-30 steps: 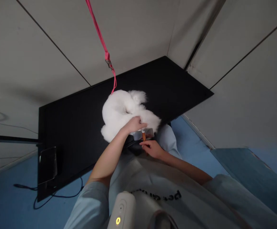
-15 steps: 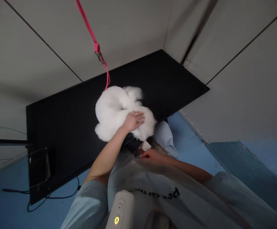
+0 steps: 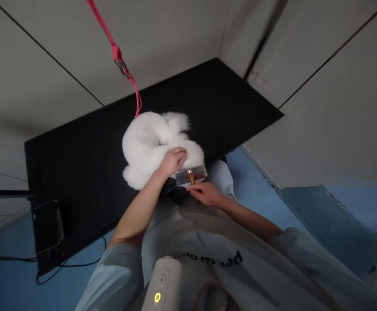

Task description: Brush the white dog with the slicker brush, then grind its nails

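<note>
A fluffy white dog is on the black grooming table, a thin pink loop at its far side. My left hand presses into the fur at its near right part, fingers curled and close together. My right hand grips the wooden handle of a slicker brush. The brush's wide metal head lies along the lower edge of that fur, just below my left hand. Its pins are hidden from me.
A pink grooming leash with a metal buckle runs up from the dog. On the table's left end stands a dark, glossy, flat device, cables hanging nearby. A white device is against my apron. Pale wall panels border the table.
The brush dropped from the fur toward my apron, turning, then came back up to the fur's edge. My left hand's fingers lifted flat onto the fur, then curled. The whole view shifted slightly.
</note>
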`<state>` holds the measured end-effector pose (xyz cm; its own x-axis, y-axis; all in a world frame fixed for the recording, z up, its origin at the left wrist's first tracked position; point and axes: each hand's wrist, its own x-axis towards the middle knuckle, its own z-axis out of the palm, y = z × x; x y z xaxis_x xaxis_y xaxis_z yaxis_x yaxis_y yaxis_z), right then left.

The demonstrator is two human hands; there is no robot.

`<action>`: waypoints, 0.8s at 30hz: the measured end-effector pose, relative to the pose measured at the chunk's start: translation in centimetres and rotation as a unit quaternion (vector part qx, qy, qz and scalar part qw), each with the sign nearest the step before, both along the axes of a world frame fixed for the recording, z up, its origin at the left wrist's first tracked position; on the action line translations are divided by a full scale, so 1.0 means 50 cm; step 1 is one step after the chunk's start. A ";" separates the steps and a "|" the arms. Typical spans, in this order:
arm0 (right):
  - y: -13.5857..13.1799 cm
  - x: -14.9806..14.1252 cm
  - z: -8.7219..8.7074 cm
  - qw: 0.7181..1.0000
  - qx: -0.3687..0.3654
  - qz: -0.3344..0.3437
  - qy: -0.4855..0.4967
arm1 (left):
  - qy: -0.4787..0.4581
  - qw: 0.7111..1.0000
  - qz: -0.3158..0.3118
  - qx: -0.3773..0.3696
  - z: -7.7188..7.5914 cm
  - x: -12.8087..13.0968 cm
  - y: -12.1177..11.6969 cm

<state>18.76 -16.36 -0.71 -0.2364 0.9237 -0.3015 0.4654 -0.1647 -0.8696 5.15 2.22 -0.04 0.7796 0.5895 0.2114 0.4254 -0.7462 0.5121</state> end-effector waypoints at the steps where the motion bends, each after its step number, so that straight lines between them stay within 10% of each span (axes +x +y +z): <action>1: 0.004 0.002 -0.003 1.000 0.003 0.008 -0.016 | -0.002 1.000 0.004 0.003 -0.001 -0.003 -0.002; 6: -0.005 0.008 -0.003 0.988 -0.026 0.150 -0.018 | -0.028 1.000 0.009 -0.004 -0.001 -0.011 -0.008; 11: 0.019 0.018 0.003 0.999 0.026 0.026 -0.006 | -0.030 0.999 0.031 -0.031 0.010 -0.003 -0.006; 17: -0.021 0.031 0.001 0.986 -0.025 0.168 0.000 | 0.040 0.998 0.043 0.024 0.005 0.002 -0.008; 24: 0.040 0.036 0.019 0.996 0.035 0.067 -0.038 | 0.035 0.996 0.057 0.054 0.000 0.002 -0.008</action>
